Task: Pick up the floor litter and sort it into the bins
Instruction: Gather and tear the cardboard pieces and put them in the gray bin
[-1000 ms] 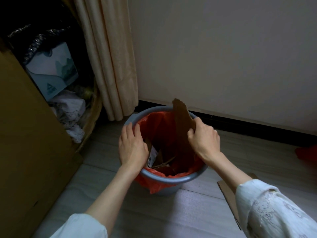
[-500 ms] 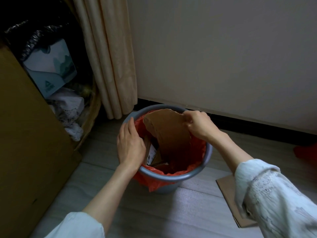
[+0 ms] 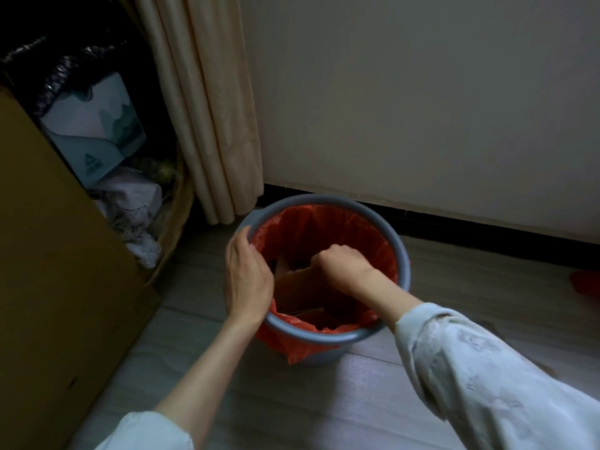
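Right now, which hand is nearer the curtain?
Left. The left hand rests on the bin rim on the side below the curtain. The right hand is down inside the bin, farther away.

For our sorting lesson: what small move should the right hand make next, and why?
Probably let go and lift out: the right hand is down inside the bin, and the cardboard already sits below the rim while the left hand steadies it.
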Available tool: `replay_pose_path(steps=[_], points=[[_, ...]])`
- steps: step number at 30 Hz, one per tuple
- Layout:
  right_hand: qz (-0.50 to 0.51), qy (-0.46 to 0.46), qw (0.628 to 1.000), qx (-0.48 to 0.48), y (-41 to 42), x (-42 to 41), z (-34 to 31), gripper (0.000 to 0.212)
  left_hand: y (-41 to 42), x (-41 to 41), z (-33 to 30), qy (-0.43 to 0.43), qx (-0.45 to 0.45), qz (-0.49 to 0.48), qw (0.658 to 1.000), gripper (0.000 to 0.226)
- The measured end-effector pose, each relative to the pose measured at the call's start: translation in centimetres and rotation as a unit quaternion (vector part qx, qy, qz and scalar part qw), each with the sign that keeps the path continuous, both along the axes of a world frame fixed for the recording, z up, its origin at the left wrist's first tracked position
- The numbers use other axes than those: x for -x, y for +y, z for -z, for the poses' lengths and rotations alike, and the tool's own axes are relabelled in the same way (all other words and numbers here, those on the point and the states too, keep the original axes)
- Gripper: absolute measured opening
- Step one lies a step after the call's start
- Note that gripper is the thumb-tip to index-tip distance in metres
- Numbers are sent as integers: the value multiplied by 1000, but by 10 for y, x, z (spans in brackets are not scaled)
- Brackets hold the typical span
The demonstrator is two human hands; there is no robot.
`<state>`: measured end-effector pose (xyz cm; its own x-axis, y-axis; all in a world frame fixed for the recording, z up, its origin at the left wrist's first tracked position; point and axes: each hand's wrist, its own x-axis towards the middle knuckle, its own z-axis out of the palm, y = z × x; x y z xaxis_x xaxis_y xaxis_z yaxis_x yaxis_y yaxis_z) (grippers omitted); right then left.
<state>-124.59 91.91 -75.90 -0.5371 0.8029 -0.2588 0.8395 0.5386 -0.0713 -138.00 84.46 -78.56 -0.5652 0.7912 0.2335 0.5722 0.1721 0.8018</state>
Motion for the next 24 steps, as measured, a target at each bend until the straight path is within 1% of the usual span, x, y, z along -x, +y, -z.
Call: replay_pose_path(steps=[3, 6, 8, 9, 11, 13, 15, 18, 20, 22, 24], points=[[21, -5, 998, 58, 2, 2, 20, 36, -1, 3, 2, 31, 2, 4, 1000, 40], [95, 53, 989, 104, 9, -6, 30, 47, 0, 6, 4, 57, 11, 2, 998, 39], [115, 81, 981, 131, 12, -7, 26, 51, 2, 9, 4, 76, 19, 2, 997, 40], [115, 98, 979, 133, 12, -6, 22, 50, 2, 10, 4, 88, 32, -1, 996, 42], [113, 152, 974, 121, 9, -8, 12, 44, 0, 11, 4, 142, 81, -2, 987, 46], [114, 214, 966, 90, 3, -17, -1, 39, -2, 11, 1, 196, 120, 6, 973, 47], [111, 276, 954, 45, -6, -29, -16, 35, -2, 8, -8, 212, 129, 18, 968, 47], [153, 366, 918, -20, -23, -62, -40, 30, 6, -20, -33, 184, 89, 81, 976, 45], [189, 396, 897, -58, -37, -91, -48, 26, 9, -55, -46, 172, 38, 157, 972, 43], [260, 384, 883, -69, -61, -137, -43, 25, -1, -106, -49, 214, -10, 263, 941, 42], [331, 345, 878, -40, -88, -180, -30, 25, -18, -146, -43, 243, -45, 354, 902, 43]])
